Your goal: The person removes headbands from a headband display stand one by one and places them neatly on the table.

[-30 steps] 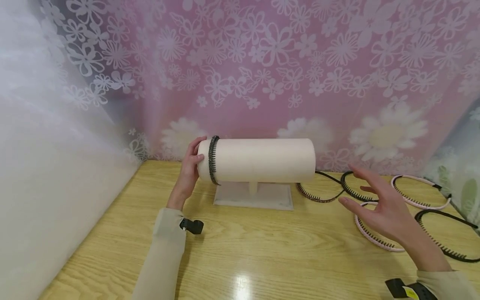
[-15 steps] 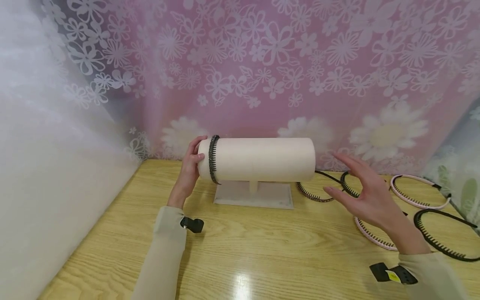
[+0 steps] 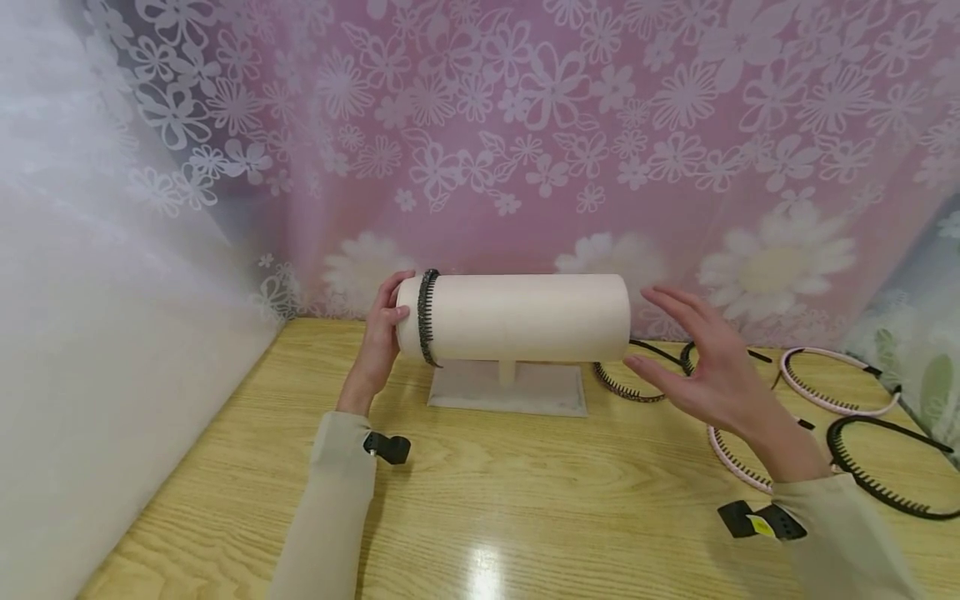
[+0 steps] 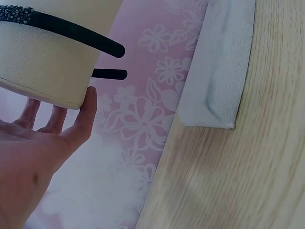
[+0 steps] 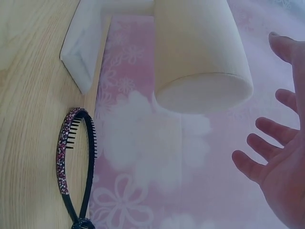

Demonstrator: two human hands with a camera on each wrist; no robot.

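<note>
A cream padded roll of a headband display stand (image 3: 525,317) lies level on its short post above a flat base (image 3: 510,402). Round the roll's left end sits a dark toothed headband (image 3: 426,321); in the left wrist view this headband (image 4: 71,32) shows dark stones and two free black tips. My left hand (image 3: 373,354) holds the roll's left end, thumb in front and fingers at the far side. Fingers extended and spread, my right hand (image 3: 708,371) hovers just off the right end, holding nothing. The right wrist view shows a gap between right hand (image 5: 290,167) and roll.
Several headbands lie on the wooden table (image 3: 487,492) at the right: a speckled one (image 3: 622,394) by the base, a pink one (image 3: 726,462) under the right forearm, another pink one (image 3: 825,353) and a black one (image 3: 873,487) farther right. Flowered pink cloth (image 3: 487,167) hangs close behind.
My right hand has moved left and slightly up, from above the headbands to beside the roll's right end. The left hand stays on the left end.
</note>
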